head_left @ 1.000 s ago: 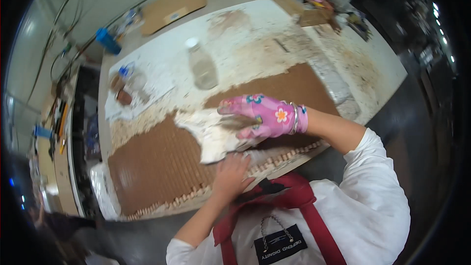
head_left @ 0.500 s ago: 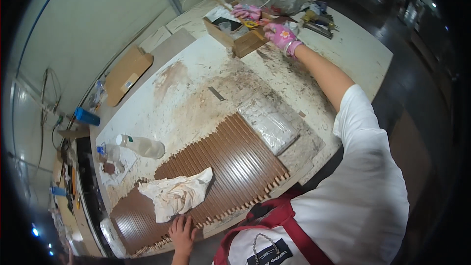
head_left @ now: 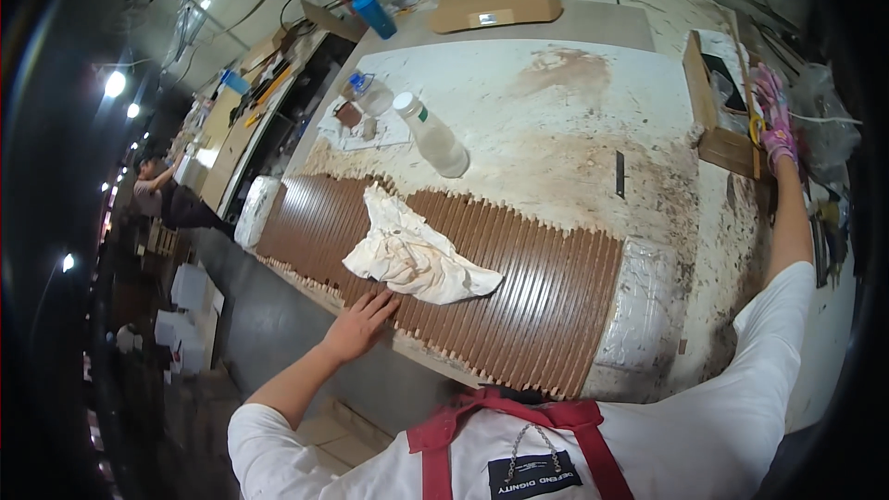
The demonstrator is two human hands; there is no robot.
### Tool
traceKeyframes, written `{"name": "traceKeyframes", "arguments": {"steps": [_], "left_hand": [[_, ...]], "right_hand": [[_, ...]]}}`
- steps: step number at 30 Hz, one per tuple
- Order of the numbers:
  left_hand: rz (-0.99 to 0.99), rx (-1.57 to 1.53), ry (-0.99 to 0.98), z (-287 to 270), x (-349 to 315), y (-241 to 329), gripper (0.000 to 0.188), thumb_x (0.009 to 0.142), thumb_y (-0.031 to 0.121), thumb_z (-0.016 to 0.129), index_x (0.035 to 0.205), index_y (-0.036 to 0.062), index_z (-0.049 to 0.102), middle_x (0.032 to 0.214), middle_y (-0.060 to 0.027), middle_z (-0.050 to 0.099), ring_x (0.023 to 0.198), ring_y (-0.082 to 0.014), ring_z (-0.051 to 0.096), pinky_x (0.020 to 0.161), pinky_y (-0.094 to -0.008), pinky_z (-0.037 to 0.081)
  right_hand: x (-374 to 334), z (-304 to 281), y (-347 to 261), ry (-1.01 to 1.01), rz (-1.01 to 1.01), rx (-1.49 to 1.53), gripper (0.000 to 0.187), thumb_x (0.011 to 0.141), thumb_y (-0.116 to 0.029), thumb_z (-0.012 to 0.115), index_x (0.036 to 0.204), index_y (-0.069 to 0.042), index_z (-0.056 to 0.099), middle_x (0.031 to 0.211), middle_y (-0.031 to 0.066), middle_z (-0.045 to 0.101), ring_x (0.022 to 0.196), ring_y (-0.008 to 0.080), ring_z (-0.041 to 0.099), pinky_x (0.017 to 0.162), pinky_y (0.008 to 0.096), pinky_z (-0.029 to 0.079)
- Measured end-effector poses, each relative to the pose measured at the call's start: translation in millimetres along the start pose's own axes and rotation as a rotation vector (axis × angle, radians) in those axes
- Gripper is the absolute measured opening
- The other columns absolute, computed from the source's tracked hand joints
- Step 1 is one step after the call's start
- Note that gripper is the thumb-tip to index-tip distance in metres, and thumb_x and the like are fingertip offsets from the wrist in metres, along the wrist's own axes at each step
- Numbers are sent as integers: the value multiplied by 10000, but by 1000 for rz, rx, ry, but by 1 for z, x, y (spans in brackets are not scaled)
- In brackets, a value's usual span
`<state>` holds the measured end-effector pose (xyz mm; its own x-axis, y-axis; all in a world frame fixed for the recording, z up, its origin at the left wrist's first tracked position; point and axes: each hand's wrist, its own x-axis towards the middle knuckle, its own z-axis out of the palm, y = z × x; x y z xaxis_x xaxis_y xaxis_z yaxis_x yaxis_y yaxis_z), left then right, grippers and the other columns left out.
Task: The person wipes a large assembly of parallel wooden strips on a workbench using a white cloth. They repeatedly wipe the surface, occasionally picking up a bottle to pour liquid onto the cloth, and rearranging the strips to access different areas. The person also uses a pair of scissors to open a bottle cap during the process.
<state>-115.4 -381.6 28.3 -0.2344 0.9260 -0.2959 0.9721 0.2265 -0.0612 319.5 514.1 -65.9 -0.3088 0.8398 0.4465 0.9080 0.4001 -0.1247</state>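
My bare left hand (head_left: 361, 324) rests with fingers spread on the near edge of a row of brown, glossy wooden strips (head_left: 519, 287). Its fingertips lie just below a crumpled whitish cloth (head_left: 412, 250) spread over the strips. My right hand (head_left: 780, 145), in a pink glove, reaches far right beside an open wooden box (head_left: 732, 150). Next to it is something with yellow loops (head_left: 757, 128), perhaps scissors, and another pink glove (head_left: 768, 91) lies just beyond. The right fingers are too small and partly hidden, so any hold cannot be made out.
Plastic-wrapped blocks (head_left: 639, 306) flank the strips. Behind them stand a white-capped bottle (head_left: 433, 136) and a blue-capped bottle (head_left: 372, 93). A flat metal piece (head_left: 620, 174), cardboard (head_left: 495, 0) and a blue cup (head_left: 374, 14) are on the stained table. A person (head_left: 157, 190) is far left.
The view has swung left, bringing the walkway and a person into sight. My right hand is still by the wooden box; my left stays near the cloth, its fingers now spread on the strips.
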Motion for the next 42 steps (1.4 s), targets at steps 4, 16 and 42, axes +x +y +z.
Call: {"name": "traceKeyframes", "arguments": {"steps": [4, 16, 42], "left_hand": [[-40, 2, -79, -7, -4, 4, 746, 825, 188, 667, 1481, 150, 313, 1532, -86, 319, 1298, -340, 424, 896, -443, 507], [304, -123, 700, -144, 107, 60, 254, 823, 131, 662, 1067, 59, 651, 1015, -107, 671, 934, -285, 645, 762, -388, 504], [895, -255, 703, -172, 129, 21, 189, 777, 222, 744, 803, 82, 619, 777, -48, 614, 818, -245, 592, 732, -378, 437]], "right_hand": [[-2, 16, 22, -39, 35, 191, 520, 935, -254, 568, 1415, -97, 444, 1344, 130, 515, 1168, 250, 539, 981, 357, 438], [-228, -203, -197, -588, 286, 1980, 684, 808, -141, 689, 1435, -88, 421, 1192, 89, 564, 929, 176, 558, 795, 292, 457], [-440, -308, -518, -910, -132, 1428, 315, 946, -230, 594, 1221, -79, 622, 1172, 32, 653, 1062, 119, 586, 921, 284, 468]]}}
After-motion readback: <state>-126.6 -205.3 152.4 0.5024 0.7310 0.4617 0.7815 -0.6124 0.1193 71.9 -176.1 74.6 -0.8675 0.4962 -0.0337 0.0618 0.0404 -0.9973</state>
